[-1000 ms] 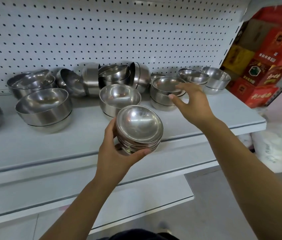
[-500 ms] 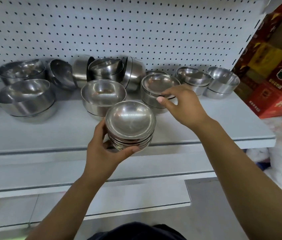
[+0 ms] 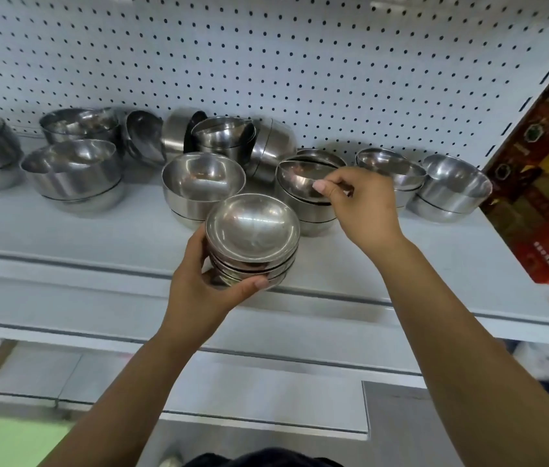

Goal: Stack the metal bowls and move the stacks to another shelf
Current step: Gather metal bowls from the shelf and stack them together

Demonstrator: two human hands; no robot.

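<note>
My left hand (image 3: 204,291) grips a stack of small shallow metal bowls (image 3: 252,237) from below and the side, just above the front edge of the white shelf (image 3: 434,264). My right hand (image 3: 359,205) pinches the near rim of a shallow metal bowl (image 3: 300,178), which sits tilted on top of a stack of deeper bowls (image 3: 317,219) right behind the held stack. A deep bowl pair (image 3: 202,183) stands just left of it. Several more metal bowls line the back of the shelf, some lying on their sides (image 3: 266,146).
A white pegboard wall (image 3: 266,62) backs the shelf. Larger bowls (image 3: 74,173) sit at the left, two bowl stacks (image 3: 451,187) at the right end. Red and gold boxes (image 3: 542,183) stand beyond the shelf's right end. Lower shelves (image 3: 266,399) jut out below my arms.
My right hand has closed on the rim of the shallow bowl and tipped it up off its stack. My left hand keeps its stack in the same place.
</note>
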